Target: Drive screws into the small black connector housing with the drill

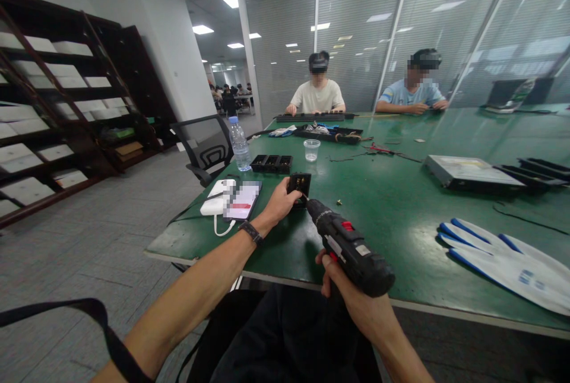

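My left hand [282, 202] grips a small black box [300, 183] upright above the green table [378, 222]; brass-coloured parts show inside it. My right hand [341, 279] is wrapped round the handle of a black cordless drill [351, 246] with red details. The drill points away to the upper left, and its tip is at the lower right edge of the box, beside my left thumb. Whether the tip touches a screw is too small to tell. A small brass piece [339, 202] lies on the table to the right of the box.
Beyond my left hand are a black compartment tray [271, 163], a water bottle [240, 145] and a plastic cup [311, 151]. A phone [243, 200] and white power bank [214, 202] lie left. Gloves [503, 258] and a metal-topped box [472, 172] lie right. Two people sit opposite.
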The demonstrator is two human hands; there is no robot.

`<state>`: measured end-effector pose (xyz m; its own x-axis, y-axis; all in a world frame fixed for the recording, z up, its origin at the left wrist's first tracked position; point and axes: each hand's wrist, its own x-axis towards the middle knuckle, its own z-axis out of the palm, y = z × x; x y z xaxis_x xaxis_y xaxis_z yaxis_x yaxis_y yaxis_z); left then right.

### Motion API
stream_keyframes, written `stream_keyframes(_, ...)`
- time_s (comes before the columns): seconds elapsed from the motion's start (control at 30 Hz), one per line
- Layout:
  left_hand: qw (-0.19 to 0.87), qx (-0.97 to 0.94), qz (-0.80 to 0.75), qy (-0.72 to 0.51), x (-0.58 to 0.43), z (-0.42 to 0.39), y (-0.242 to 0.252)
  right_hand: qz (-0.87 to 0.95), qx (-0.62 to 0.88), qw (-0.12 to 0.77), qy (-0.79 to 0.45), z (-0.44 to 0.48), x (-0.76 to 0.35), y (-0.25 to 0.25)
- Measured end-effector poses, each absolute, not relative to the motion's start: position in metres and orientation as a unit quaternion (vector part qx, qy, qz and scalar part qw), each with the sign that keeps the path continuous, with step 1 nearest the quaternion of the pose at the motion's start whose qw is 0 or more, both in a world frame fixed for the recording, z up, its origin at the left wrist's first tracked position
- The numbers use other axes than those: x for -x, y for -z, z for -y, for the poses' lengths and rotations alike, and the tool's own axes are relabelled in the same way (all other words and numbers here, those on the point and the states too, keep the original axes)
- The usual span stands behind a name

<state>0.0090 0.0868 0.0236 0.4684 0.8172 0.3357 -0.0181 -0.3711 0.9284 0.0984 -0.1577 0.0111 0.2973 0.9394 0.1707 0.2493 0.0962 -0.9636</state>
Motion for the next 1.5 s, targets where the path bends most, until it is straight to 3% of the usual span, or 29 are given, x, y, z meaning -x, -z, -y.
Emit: stream_keyframes(1.5, 0.536, -0.677, -0.260, -0.432, -0.0094, -0.0865, -0.0223, 0.509, 0.586, 0.546, -0.314, 0.1546, -0.1009, -0.0081)
